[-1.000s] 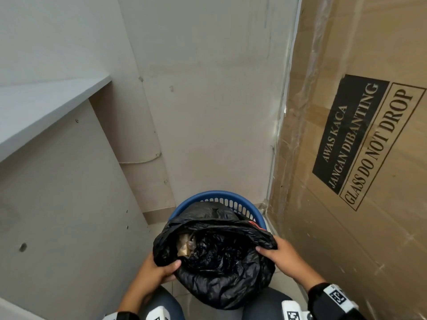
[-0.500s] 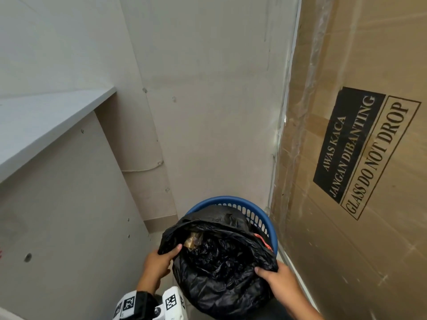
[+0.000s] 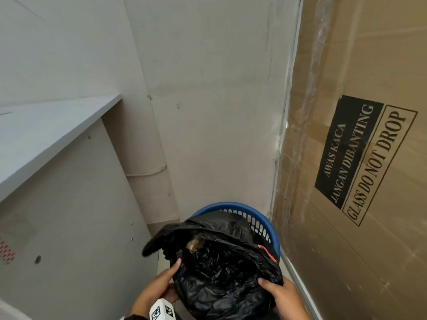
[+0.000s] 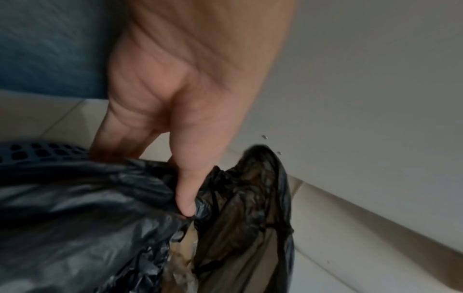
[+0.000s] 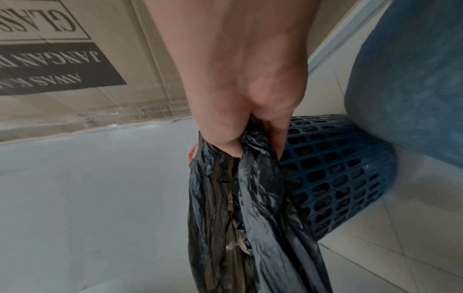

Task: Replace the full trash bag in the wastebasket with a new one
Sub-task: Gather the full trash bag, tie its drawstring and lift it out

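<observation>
Left hand (image 3: 157, 286) and right hand (image 3: 283, 296) grip trash bag (image 3: 221, 269); cardboard box (image 3: 369, 158) crowds wastebasket (image 3: 261, 218).

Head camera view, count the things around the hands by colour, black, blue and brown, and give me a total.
Black: 1, the trash bag
Blue: 1, the wastebasket
Brown: 1, the cardboard box
Total: 3

The right hand (image 5: 240, 83) pinches the black trash bag (image 5: 250, 208), just beside the blue wastebasket (image 5: 338, 178) on the floor.
</observation>
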